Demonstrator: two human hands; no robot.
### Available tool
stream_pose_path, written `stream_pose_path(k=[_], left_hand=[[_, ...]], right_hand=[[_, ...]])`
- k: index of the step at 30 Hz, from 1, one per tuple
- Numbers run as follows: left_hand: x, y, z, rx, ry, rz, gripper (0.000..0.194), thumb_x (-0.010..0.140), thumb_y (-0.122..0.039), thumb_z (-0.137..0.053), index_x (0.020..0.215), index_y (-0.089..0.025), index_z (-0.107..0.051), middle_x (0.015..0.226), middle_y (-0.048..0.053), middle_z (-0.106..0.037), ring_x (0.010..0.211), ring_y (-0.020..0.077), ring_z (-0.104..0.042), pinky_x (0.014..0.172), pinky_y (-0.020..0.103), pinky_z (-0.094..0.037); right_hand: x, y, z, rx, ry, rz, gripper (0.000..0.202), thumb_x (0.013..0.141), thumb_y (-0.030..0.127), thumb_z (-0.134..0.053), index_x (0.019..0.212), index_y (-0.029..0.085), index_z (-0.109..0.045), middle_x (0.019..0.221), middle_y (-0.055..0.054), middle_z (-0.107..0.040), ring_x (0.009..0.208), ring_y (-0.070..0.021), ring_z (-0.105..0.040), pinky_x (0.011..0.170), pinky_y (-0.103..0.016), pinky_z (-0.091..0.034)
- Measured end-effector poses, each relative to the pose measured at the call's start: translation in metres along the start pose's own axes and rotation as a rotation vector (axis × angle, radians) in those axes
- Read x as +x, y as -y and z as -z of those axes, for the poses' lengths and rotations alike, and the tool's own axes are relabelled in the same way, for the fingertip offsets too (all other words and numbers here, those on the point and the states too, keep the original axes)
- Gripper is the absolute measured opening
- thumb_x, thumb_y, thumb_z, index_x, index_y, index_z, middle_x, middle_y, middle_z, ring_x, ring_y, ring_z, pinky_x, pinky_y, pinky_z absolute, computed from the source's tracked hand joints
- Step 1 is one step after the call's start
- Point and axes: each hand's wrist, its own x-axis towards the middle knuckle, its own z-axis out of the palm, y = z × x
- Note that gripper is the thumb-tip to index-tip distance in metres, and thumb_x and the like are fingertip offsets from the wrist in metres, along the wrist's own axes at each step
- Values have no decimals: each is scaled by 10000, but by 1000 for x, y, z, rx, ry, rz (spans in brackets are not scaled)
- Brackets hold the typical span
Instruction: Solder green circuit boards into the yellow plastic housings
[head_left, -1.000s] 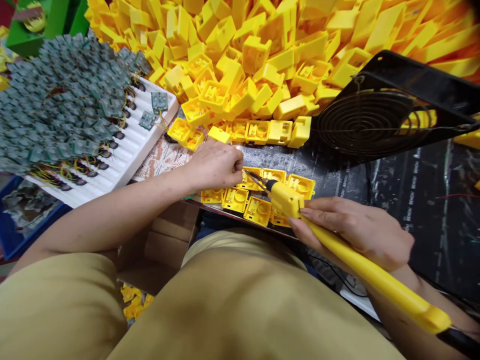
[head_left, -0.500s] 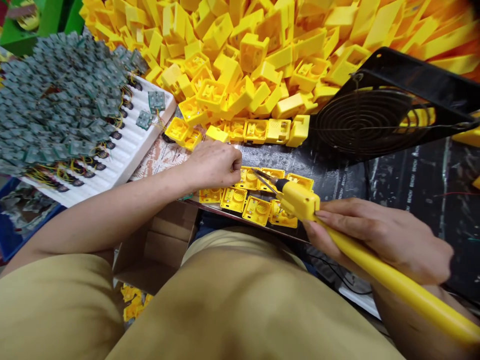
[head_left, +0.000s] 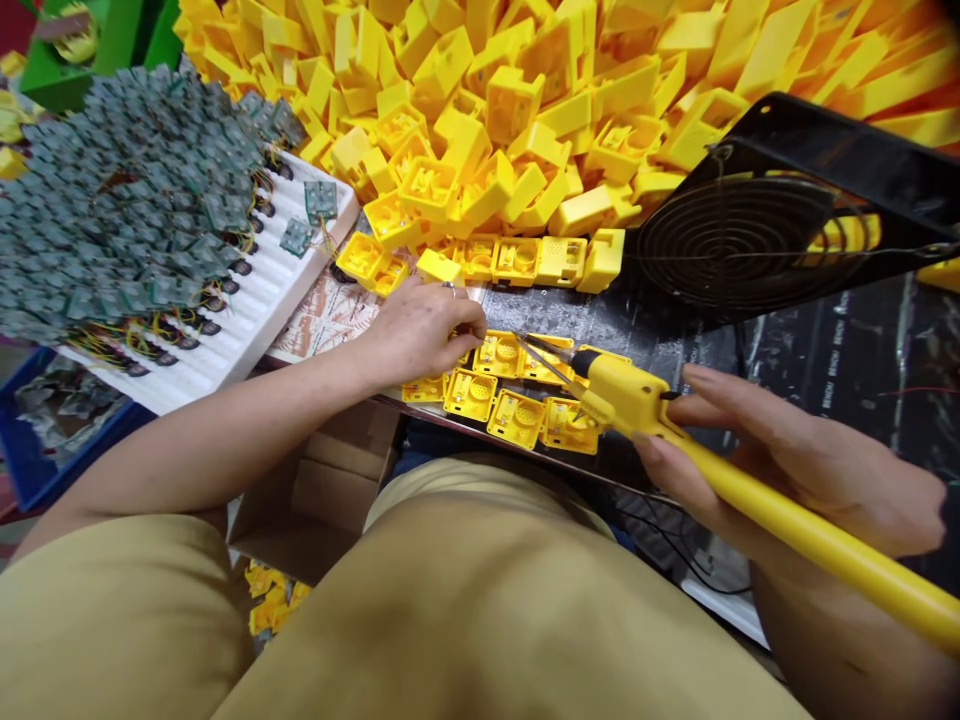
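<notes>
My right hand (head_left: 810, 460) holds a yellow soldering gun (head_left: 626, 392) by its long handle, the forefinger lifted off the grip. Its thin metal tip points left, over a row of open yellow plastic housings (head_left: 516, 418) with metal contacts inside. Close to that tip, my left hand (head_left: 427, 330) is closed in a pinch above the leftmost housings of the row. What the fingertips grip, if anything, is too small to make out. The left hand covers part of the housings under it.
Behind lies a big heap of yellow housings (head_left: 510, 100). A black fan (head_left: 720, 240) stands on the right. At left, a white foam tray (head_left: 300, 275) carries many green circuit boards (head_left: 142, 190) with wires. A cardboard box (head_left: 330, 480) and a blue bin (head_left: 30, 470) sit below table level.
The right hand and soldering gun have shifted slightly right, and its fingers have loosened around the handle. The left hand has turned, its fingertips now showing. The whole view has shifted a little.
</notes>
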Motion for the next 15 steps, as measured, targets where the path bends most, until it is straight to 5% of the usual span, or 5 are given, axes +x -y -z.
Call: stream_pose_path(k=[7, 11, 15], left_hand=[[2, -3, -2, 22, 41, 37, 279, 866, -261, -498, 943, -166, -749, 921, 100, -762, 907, 260, -691, 810, 377, -458], [3, -7, -1, 39, 47, 56, 291, 861, -265, -486, 933, -158, -747, 932, 113, -760, 919, 277, -690, 791, 384, -464], [3, -8, -2, 44, 36, 79, 289, 860, -259, -485, 938, -156, -743, 915, 108, -756, 915, 273, -688, 781, 377, -468]], right_hand=[[12, 9, -4, 87, 100, 213, 118, 974, 304, -618, 1034, 202, -619, 767, -4, -721, 629, -124, -690, 596, -185, -586], [17, 14, -13, 137, 74, 291, 140, 929, 226, -683, 845, 181, -581, 669, 9, -670, 586, -84, -657, 575, -133, -564], [21, 17, -18, 135, 31, 353, 190, 835, 148, -774, 857, 155, -585, 693, -16, -682, 592, -88, -652, 605, -147, -570]])
